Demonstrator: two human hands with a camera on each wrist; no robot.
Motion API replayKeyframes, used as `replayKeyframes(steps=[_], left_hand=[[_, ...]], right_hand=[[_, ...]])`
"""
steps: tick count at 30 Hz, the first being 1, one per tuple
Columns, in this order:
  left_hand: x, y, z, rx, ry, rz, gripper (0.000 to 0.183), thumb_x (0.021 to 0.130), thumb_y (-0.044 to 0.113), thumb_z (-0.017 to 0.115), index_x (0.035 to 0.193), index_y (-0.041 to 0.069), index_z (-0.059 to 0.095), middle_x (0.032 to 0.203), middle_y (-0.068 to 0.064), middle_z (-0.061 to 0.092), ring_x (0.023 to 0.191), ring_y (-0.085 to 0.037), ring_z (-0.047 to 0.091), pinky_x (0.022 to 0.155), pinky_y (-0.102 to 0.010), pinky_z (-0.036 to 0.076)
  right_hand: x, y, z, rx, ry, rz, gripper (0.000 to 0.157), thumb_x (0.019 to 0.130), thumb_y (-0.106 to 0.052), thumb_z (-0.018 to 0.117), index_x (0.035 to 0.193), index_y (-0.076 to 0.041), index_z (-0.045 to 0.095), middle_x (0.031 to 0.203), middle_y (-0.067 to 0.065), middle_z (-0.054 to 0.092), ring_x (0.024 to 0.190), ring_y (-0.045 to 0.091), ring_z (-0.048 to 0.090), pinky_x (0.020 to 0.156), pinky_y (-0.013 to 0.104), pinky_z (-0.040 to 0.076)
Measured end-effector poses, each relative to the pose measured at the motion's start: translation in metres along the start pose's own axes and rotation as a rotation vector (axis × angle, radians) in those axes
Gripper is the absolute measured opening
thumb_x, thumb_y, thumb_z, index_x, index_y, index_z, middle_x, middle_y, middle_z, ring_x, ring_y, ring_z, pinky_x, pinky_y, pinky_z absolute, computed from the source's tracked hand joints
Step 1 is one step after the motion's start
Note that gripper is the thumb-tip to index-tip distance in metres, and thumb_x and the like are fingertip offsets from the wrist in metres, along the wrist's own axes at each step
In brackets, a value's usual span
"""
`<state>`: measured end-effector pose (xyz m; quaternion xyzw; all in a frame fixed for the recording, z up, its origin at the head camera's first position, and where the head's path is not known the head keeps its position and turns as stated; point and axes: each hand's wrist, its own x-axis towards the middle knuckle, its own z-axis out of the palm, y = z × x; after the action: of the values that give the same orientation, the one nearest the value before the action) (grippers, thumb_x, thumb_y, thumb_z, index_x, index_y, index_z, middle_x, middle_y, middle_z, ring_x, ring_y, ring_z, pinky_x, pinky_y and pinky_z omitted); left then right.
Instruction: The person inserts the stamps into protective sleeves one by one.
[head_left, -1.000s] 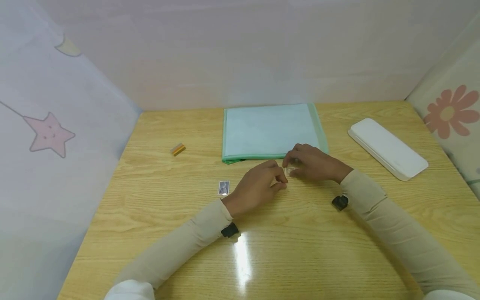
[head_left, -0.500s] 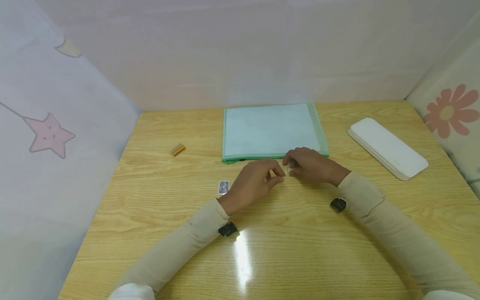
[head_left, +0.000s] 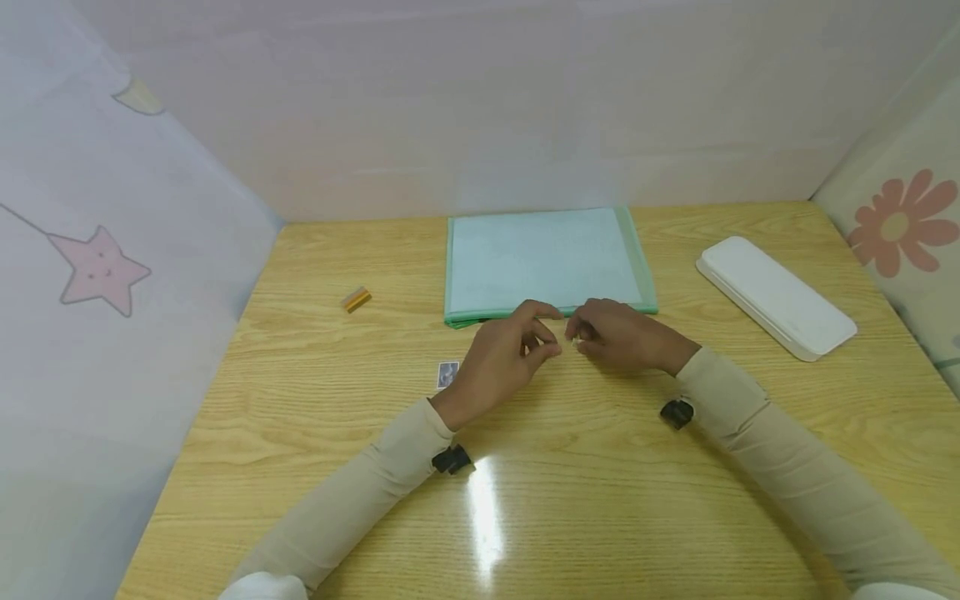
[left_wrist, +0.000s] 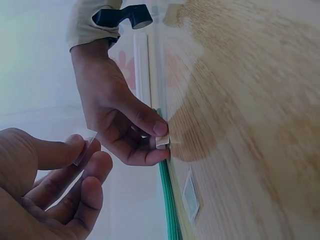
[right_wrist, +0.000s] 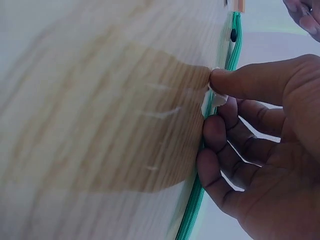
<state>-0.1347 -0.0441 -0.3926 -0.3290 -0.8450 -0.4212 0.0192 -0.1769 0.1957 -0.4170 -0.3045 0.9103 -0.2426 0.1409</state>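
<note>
My left hand (head_left: 491,362) is at the middle of the table, its thumb and forefinger pinching a small thin stamp-like piece (left_wrist: 86,149) seen nearly edge-on. Just to its right, my right hand (head_left: 626,336) pinches a small pale paper-like piece (right_wrist: 219,99) between thumb and fingers, close over the table. A gap separates the two hands. Beside the left wrist lies a small stamp (head_left: 447,375) with a white border and dark picture, flat on the wood. Fingers hide most of both held pieces in the head view.
Behind the hands lies a pale document pouch (head_left: 543,258) with green zipped edging. A closed white pencil case (head_left: 776,296) sits at the right. Toward the left is a small orange, brown and grey striped piece (head_left: 356,299). Fabric walls enclose the table's back and sides.
My left hand has drawn slightly left, away from the right, and its forefinger has lifted. The right hand has tilted its pale piece, so less of it shows in the head view.
</note>
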Motion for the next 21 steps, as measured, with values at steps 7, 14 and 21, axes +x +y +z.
replayKeyframes(steps=[7,14,21], left_hand=[[-0.0013,-0.0036,-0.0026,-0.002,0.036,0.027,0.019,0.095,0.017,0.072,0.113,0.013,0.069,0.093,0.009,0.072,0.066,-0.003,0.060,0.056,-0.023,0.049],[-0.0015,-0.0056,-0.0041,-0.027,0.067,0.009,0.007,0.096,0.020,0.071,0.102,0.018,0.071,0.094,0.013,0.067,0.068,-0.006,0.058,0.058,-0.023,0.049],[-0.0031,-0.0056,-0.0064,-0.068,0.099,-0.012,0.005,0.096,0.019,0.071,0.100,0.018,0.069,0.096,0.012,0.064,0.076,-0.007,0.059,0.062,-0.025,0.049]], right_hand=[[-0.0002,0.0020,0.0012,0.000,0.033,-0.077,0.012,0.098,-0.006,0.065,0.109,-0.011,0.065,0.104,0.003,0.057,0.090,0.017,0.051,0.080,0.037,0.047],[0.0003,0.0008,0.0008,0.056,0.004,-0.016,0.014,0.099,-0.009,0.063,0.113,-0.013,0.061,0.103,0.000,0.061,0.091,0.019,0.055,0.081,0.039,0.048],[-0.0007,-0.0011,-0.0035,0.100,0.091,-0.022,0.025,0.098,-0.012,0.066,0.121,-0.015,0.055,0.100,0.000,0.063,0.083,0.015,0.059,0.075,0.036,0.051]])
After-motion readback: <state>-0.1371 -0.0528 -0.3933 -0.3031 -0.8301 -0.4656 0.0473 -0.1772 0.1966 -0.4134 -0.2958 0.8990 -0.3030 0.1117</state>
